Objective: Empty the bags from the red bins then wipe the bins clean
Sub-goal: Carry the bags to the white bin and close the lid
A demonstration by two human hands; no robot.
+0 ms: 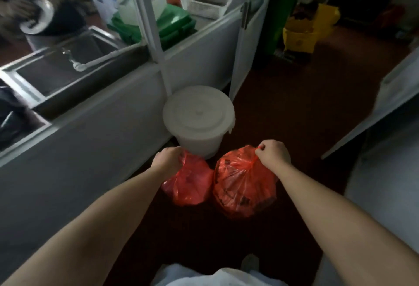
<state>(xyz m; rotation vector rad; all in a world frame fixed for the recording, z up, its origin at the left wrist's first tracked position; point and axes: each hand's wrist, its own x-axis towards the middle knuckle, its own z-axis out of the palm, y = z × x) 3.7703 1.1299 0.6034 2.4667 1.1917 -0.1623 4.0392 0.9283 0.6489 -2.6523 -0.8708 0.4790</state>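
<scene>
Two bare forearms stretch forward over the person's pale clothing [204,279], and the toe of a grey shoe [249,263] shows on the dark red floor [283,108].

Each hand carries one tied bag. The left hand [169,159] has its fingers clenched around the gathered neck of the smaller red bag [188,186]. The right hand [274,155] grips the twisted top of the fuller red bag [244,192], which has dark print on its plastic. Both bags hang below the fists, side by side over the floor, so close that I can't say whether they touch.

Just beyond them a white lidded bucket [198,115] stands on the floor against the foot of a grey-white partition [90,140].

Up to the left, behind that partition's low wall, is a stainless steel sink [56,74] with a white pipe across its rim. Further back, through the glazed upper panels, I see green bin lids [174,27] and a white slotted basket [205,1].

Past the doorway on the right stand a green wheelie bin [281,11] and, beside it, a yellow mop bucket [303,31]. The far corners are too dim and blurred to read.
</scene>
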